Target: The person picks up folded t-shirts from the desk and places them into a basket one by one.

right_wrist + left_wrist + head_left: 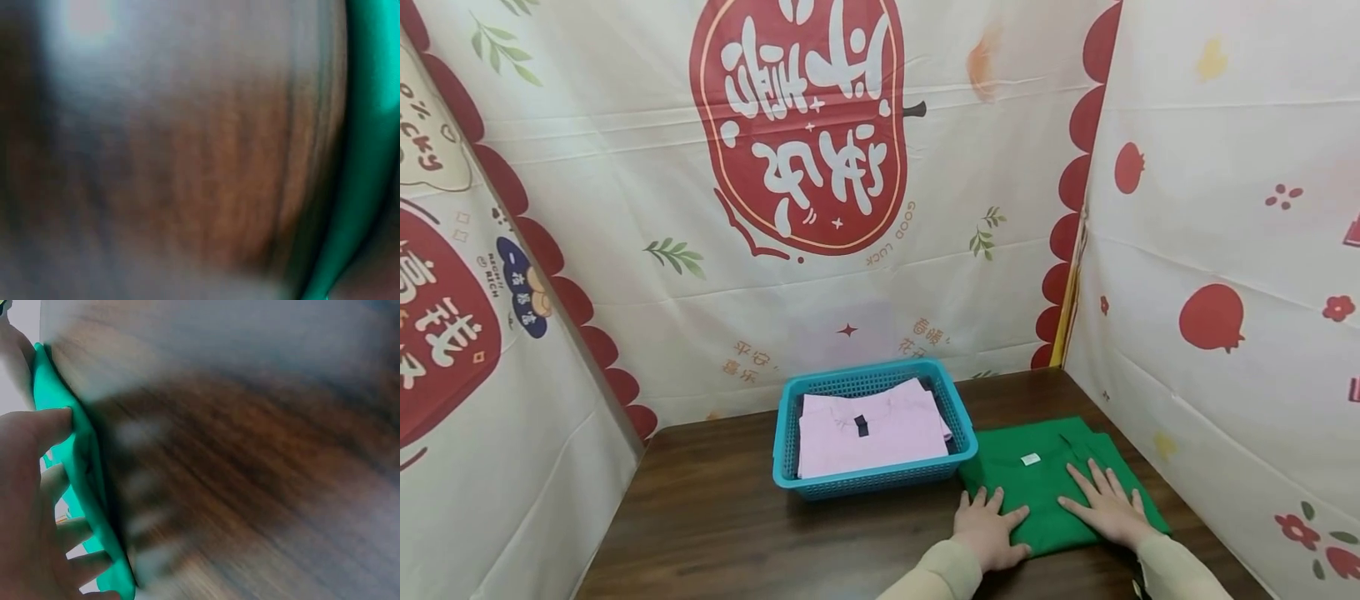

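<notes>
A folded green shirt [1048, 492] with a small white label [1031, 459] lies on the table, right of the basket. My left hand [987, 532] rests on its near left part with the fingers spread. On the near right part my right hand [1108, 507] lies flat, fingers apart. In the left wrist view, the thumb and fingers of the left hand [31, 506] lie along the green shirt [84, 462]. The right wrist view is blurred and shows the edge of the green shirt [369, 125], with only a sliver of the hand at the lower right corner.
A blue plastic basket [880, 483] stands at the back of the dark wooden table [715, 508], holding a folded pink shirt [872, 442] with a dark label. Printed cloth walls [625, 208] enclose the table at the back and both sides.
</notes>
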{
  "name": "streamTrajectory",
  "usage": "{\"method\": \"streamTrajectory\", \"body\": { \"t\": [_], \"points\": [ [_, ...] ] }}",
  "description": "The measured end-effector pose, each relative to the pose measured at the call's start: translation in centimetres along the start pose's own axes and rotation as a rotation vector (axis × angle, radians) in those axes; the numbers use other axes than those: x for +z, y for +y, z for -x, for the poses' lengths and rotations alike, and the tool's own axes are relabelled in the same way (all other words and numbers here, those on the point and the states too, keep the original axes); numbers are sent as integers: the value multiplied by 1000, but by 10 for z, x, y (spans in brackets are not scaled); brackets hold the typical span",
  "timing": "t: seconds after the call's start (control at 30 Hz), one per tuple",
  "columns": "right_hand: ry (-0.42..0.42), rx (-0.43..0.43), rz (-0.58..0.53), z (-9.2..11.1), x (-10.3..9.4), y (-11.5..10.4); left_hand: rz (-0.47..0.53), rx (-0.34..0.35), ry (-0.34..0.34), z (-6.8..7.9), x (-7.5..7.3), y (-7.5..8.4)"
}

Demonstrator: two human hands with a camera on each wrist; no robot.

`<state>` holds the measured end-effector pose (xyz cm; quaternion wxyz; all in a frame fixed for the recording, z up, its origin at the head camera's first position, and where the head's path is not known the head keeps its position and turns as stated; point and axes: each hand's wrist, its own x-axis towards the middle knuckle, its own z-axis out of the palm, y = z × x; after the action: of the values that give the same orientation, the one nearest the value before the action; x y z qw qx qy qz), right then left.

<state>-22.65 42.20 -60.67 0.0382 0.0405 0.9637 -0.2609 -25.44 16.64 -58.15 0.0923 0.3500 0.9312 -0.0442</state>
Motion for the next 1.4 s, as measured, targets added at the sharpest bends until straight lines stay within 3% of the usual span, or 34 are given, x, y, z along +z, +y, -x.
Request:
{"method": "streamTrajectory", "body": {
  "t": [0.63, 1.4],
  "points": [
    [-22, 9, -24, 24, 1, -7, -19, 72, -23, 12, -10, 7],
    [-21, 16, 0, 45, 19, -10, -122, 156, 30, 38, -10, 13]
  ]
}}
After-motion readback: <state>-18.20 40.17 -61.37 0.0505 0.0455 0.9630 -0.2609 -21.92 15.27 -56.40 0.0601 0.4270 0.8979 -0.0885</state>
